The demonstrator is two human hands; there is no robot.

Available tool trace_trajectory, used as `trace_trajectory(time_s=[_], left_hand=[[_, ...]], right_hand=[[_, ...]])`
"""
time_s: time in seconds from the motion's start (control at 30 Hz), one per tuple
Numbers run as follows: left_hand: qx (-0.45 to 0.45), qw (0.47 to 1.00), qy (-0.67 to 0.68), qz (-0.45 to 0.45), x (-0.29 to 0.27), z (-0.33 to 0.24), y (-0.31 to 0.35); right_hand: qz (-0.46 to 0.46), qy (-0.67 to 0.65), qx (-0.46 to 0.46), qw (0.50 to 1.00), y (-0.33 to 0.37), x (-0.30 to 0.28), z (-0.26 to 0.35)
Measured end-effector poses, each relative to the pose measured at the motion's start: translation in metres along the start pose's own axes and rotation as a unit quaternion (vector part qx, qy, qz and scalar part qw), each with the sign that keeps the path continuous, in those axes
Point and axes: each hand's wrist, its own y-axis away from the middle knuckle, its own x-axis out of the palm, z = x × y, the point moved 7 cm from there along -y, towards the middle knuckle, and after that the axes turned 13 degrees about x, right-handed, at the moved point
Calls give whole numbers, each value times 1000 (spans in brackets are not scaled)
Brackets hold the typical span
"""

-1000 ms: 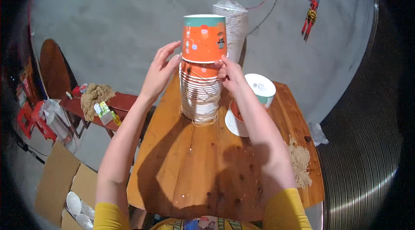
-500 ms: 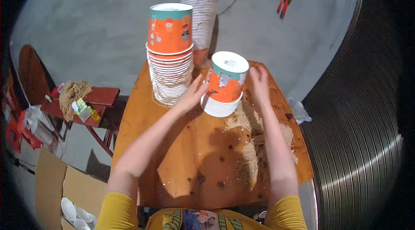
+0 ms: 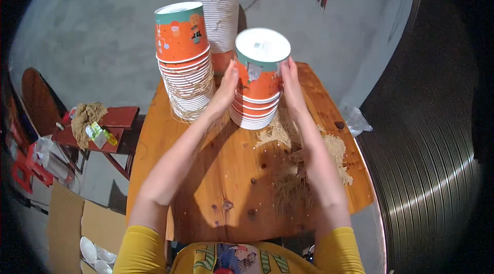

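Observation:
In front of me stands a short stack of upside-down orange paper buckets (image 3: 260, 86) with green bands and white bases. My left hand (image 3: 227, 90) presses against the left side of the top bucket, and my right hand (image 3: 292, 86) is against its right side, so the bucket is held between both palms. Orange gaps show between the upper rims, while the lower rims sit tight together. Left of it rises a taller stack of the same buckets (image 3: 181, 34), with loose strands of twine (image 3: 193, 88) around its rims.
Behind stands a tall plastic-wrapped bucket stack (image 3: 217, 16). Tan fibre bundles (image 3: 296, 168) lie on the wooden table (image 3: 216, 186) by my right forearm. A red bench (image 3: 116, 119) with cloth and packets is at left, above an open cardboard box (image 3: 103, 217). A ribbed metal surface (image 3: 422, 171) curves at right.
Both hands have closed in on the short stack's top bucket and raised it, spreading the upper rims apart. The whole view has shifted slightly.

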Motion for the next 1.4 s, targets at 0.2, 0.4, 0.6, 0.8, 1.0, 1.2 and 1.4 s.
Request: trace_trajectory(time_s=[0.2, 0.4, 0.6, 0.8, 1.0, 1.2, 1.4], left_hand=[[123, 980, 138, -67, -5, -68, -13], [101, 935, 273, -200, -32, -123, 15], [52, 996, 73, -11, -9, -136, 81], [126, 952, -245, 133, 4, -153, 141], [243, 904, -306, 171, 11, -164, 155], [267, 838, -384, 282, 25, -150, 171], [274, 836, -392, 268, 22, -156, 175]], right_hand=[[6, -115, -87, 990, 34, -15, 35], [-18, -18, -147, 989, 61, -48, -6], [-55, 544, -133, 827, 60, -64, -162], [-102, 519, -124, 840, 73, -50, -133], [-59, 314, -35, 947, 96, -53, -61], [-33, 263, -70, 962, 121, -28, 16], [-51, 217, -202, 954, 136, -16, 84]])
